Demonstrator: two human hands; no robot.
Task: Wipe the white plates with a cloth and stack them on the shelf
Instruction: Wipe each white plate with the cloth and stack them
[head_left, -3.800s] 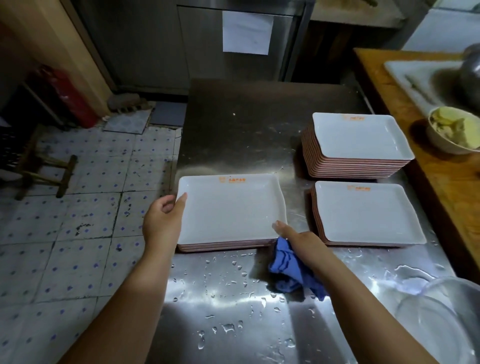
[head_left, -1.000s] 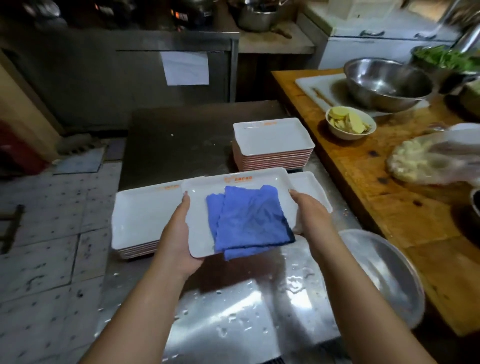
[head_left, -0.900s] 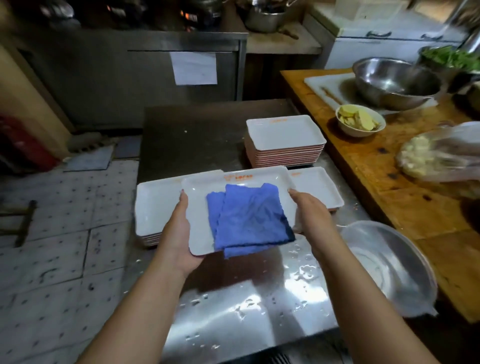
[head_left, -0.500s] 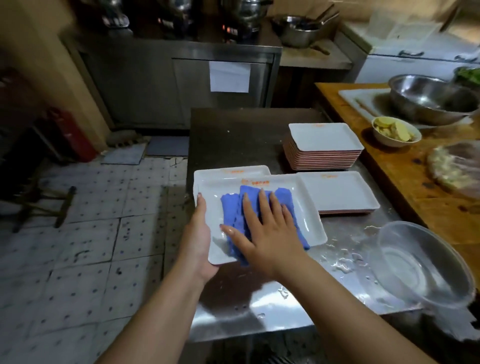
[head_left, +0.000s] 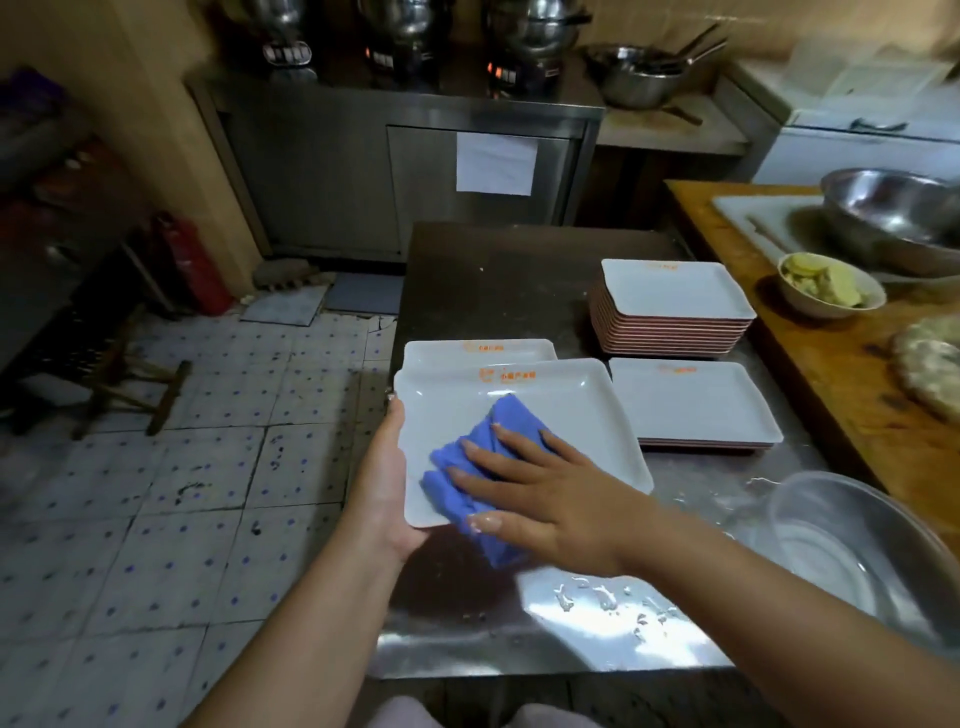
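Wiping is under way in the head view, the only one supplied. The left hand (head_left: 382, 480) grips the near-left edge of a white plate (head_left: 566, 415) and holds it lifted above the steel table (head_left: 519, 280), evidently to steady it against the wiping pressure. The right hand (head_left: 540, 493) lies flat, fingers straight and spread, pressing a folded blue cloth (head_left: 467, 467) onto the plate's near-left part; part of the cloth hangs over the near edge. Behind the held plate sits a low stack (head_left: 478, 349); a tall stack (head_left: 670, 306) and a short stack (head_left: 696, 405) stand to the right. Water drops (head_left: 608, 597) lie on the near tabletop. No shelf is identifiable, so stacking appears not yet begun.
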